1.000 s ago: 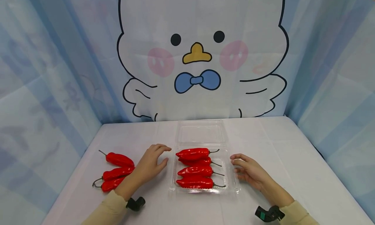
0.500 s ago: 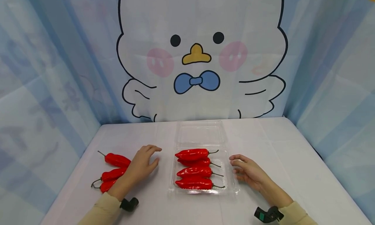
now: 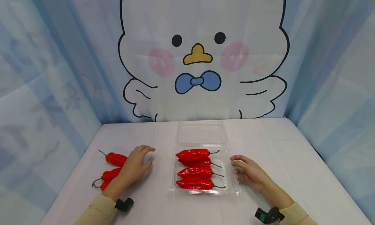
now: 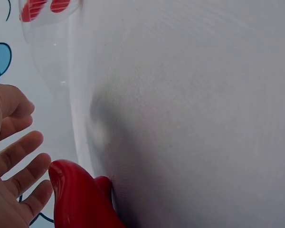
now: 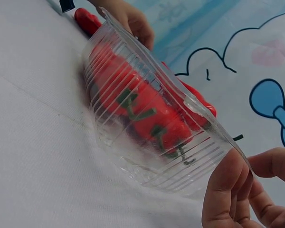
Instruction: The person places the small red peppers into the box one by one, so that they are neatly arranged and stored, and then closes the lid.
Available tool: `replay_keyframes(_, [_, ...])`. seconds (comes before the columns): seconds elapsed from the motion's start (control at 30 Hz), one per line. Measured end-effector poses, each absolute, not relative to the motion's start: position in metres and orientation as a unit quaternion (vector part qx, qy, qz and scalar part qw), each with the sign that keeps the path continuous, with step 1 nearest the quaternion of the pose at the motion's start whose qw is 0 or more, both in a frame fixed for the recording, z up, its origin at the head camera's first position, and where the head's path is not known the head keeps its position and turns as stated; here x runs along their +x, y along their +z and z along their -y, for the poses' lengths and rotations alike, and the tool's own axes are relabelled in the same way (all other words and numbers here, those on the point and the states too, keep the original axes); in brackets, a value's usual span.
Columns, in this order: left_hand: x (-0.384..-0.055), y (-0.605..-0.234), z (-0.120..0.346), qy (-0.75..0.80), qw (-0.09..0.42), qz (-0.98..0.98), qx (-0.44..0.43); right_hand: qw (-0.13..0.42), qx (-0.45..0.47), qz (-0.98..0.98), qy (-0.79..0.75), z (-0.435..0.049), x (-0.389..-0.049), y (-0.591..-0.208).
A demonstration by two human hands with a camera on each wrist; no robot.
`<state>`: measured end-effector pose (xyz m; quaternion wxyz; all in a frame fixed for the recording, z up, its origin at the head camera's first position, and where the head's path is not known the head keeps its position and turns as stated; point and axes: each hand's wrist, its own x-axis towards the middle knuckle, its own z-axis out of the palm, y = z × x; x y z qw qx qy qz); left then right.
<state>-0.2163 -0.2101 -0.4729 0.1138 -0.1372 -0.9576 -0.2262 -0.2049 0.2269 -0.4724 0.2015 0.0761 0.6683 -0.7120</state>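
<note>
Left of the box, my left hand (image 3: 133, 166) hovers by three loose red peppers, covering parts of them. Its fingers are loosely bent with nothing in them. In the left wrist view a red pepper (image 4: 80, 197) lies just beside the fingertips. My right hand (image 3: 249, 171) holds the right rim of a clear plastic box (image 3: 231, 182); in the right wrist view its fingers (image 5: 228, 180) lie on both sides of that rim. Several red peppers (image 3: 194, 183) lie in a column in the box, stems to the right. The farthest loose pepper (image 3: 116, 159) is partly uncovered.
The box's clear lid (image 3: 200, 133) lies folded back toward the rear edge of the white-covered table (image 3: 263, 137). A curtain with a cartoon character (image 3: 199, 104) hangs behind it, and blue curtains (image 3: 337, 104) flank both sides.
My left hand has moved left, away from the box and farther over the loose peppers, covering more of them. The right hand stays at the box's rim, and the peppers have not moved.
</note>
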Motion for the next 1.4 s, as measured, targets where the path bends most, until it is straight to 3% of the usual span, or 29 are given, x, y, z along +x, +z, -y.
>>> replay_keyframes(0.5, [-0.215, -0.474, 0.225, -0.229, 0.081, 0.966, -0.093, 0.201, 0.069, -0.670, -0.711, -0.227, -0.204, -0.472])
replay_keyframes(0.93, [-0.213, -0.466, 0.242, -0.245, 0.092, 0.962, -0.077, 0.199, 0.072, -0.673, -0.708, -0.227, -0.203, -0.471])
replay_keyframes(1.4, [-0.213, -0.463, 0.257, -0.210, 0.093, 0.973, 0.003, 0.196, 0.079, -0.677, -0.705, -0.226, -0.203, -0.472])
